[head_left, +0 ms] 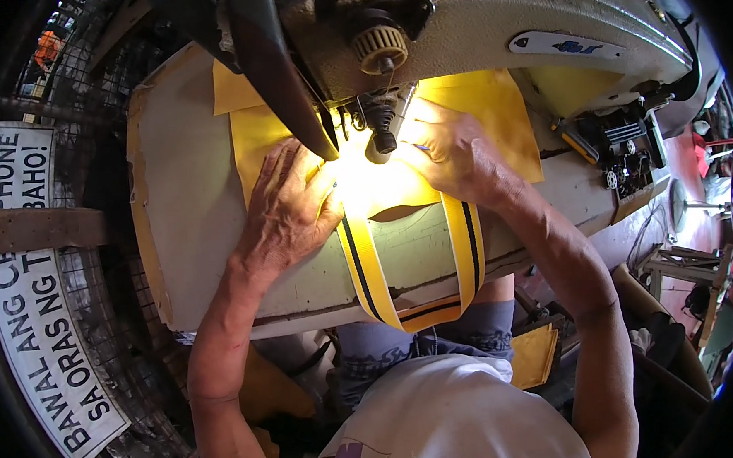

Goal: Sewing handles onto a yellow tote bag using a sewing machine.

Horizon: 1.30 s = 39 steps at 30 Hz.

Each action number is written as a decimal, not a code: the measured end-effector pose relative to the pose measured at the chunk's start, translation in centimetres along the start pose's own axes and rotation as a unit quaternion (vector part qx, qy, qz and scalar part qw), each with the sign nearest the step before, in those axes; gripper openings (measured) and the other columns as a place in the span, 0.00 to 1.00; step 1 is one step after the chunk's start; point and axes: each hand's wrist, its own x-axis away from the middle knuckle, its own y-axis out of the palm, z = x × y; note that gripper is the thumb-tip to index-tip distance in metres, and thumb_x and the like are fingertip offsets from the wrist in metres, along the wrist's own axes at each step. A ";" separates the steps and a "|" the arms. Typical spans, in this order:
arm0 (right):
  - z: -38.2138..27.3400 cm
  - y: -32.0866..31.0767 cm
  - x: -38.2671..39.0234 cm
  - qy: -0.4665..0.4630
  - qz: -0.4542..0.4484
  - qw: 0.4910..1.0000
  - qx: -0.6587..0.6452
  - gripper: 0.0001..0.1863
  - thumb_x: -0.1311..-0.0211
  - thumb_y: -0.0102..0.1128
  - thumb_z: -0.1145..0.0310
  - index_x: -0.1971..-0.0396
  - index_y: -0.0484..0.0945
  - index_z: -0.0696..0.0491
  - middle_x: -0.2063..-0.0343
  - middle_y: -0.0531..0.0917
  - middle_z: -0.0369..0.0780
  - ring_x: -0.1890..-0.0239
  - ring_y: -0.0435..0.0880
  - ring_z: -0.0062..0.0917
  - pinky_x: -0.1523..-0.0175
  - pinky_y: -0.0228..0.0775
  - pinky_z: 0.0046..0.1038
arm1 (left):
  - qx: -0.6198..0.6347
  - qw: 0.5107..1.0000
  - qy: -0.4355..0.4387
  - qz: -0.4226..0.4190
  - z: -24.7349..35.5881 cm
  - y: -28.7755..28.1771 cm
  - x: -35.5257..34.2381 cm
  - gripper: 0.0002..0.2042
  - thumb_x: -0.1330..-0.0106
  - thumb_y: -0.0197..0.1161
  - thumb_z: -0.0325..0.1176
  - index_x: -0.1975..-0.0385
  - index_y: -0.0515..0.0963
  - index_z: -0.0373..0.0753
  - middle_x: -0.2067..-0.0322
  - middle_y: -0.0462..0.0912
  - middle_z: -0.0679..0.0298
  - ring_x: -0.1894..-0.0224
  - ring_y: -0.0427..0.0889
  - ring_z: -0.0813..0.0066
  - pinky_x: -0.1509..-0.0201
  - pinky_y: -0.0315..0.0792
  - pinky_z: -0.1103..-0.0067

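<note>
Under a sewing machine's presser area (385,137), a strong lamp washes out a sheet of yellow fabric (506,122). A yellow strap with a dark stripe (362,266) loops from the fabric's near edge over the table edge. My left hand (292,191) lies on the fabric left of the needle, fingers stretched forward and thumb beside the strap. On the other side, my right hand (454,154) has its fingers bent and pressed together at the fabric, close to the needle. Glare hides the fingertips and the needle point; a small blue spot shows by the right fingers.
The sewing machine's arm (472,24) spans above my hands. A bobbin winder (624,153) sits on the table (182,197) at right. A wire mesh wall with a white sign (44,329) stands at left. Yellow pieces (535,357) lie below the table.
</note>
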 end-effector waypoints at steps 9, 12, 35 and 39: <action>-0.6 -0.2 0.1 -0.019 -0.020 0.996 0.083 0.08 0.58 0.67 0.70 0.76 0.79 0.54 0.73 0.80 0.44 0.70 0.82 0.42 0.66 0.75 0.38 | 0.024 0.998 -0.012 0.050 0.2 0.6 0.0 0.12 0.44 0.62 0.26 0.60 0.80 0.33 0.57 0.76 0.53 0.46 0.76 0.53 0.36 0.67 0.62; -0.3 0.1 -0.2 -0.002 -0.089 0.989 0.121 0.10 0.60 0.68 0.67 0.76 0.79 0.53 0.71 0.81 0.44 0.69 0.82 0.41 0.66 0.75 0.38 | 0.041 0.997 -0.034 0.059 0.1 0.1 0.8 0.13 0.43 0.64 0.27 0.58 0.80 0.32 0.53 0.77 0.53 0.44 0.75 0.54 0.34 0.66 0.63; -0.3 -3.1 1.7 -0.086 0.108 0.975 0.172 0.13 0.43 0.68 0.65 0.58 0.83 0.52 0.62 0.82 0.45 0.59 0.83 0.40 0.55 0.75 0.36 | 0.095 0.993 -0.039 0.061 0.6 0.3 -0.3 0.24 0.46 0.70 0.35 0.52 0.75 0.29 0.48 0.73 0.51 0.40 0.71 0.53 0.30 0.62 0.63; -2.7 -7.8 7.5 0.188 0.206 0.954 0.109 0.15 0.34 0.61 0.76 0.48 0.81 0.56 0.60 0.83 0.44 0.59 0.84 0.30 0.58 0.76 0.27 | 0.050 0.995 -0.045 0.079 0.3 0.4 0.6 0.23 0.46 0.70 0.34 0.52 0.75 0.29 0.50 0.73 0.52 0.41 0.72 0.54 0.31 0.64 0.64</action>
